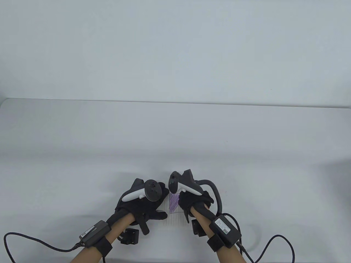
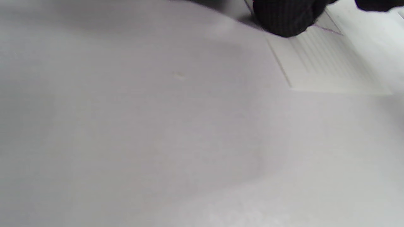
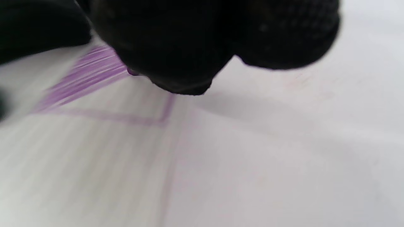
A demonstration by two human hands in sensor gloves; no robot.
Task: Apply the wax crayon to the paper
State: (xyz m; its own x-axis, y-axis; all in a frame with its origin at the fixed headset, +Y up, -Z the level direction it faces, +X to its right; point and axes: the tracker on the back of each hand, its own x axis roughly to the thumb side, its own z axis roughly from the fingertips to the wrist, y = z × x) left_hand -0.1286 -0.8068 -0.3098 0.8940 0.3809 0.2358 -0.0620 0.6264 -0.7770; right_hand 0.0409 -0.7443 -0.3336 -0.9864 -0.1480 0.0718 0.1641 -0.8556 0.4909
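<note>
A small sheet of lined paper (image 1: 175, 219) lies on the white table near the front edge. A patch of purple crayon strokes (image 1: 173, 204) fills part of a purple outlined box on it; the strokes also show in the right wrist view (image 3: 90, 75). My left hand (image 1: 156, 203) rests flat on the paper's left part, fingers spread; one gloved fingertip (image 2: 284, 19) presses on the sheet (image 2: 325, 63). My right hand (image 1: 183, 203) is closed over the strokes, fingers (image 3: 176, 41) bunched around a purple crayon, of which only the tip (image 3: 132, 72) shows, touching the paper.
Black cables (image 1: 27, 241) trail from both wrist packs along the table's front. A black camera mount (image 1: 130, 236) hangs under the left wrist. The table's far edge (image 1: 175, 102) meets a pale wall.
</note>
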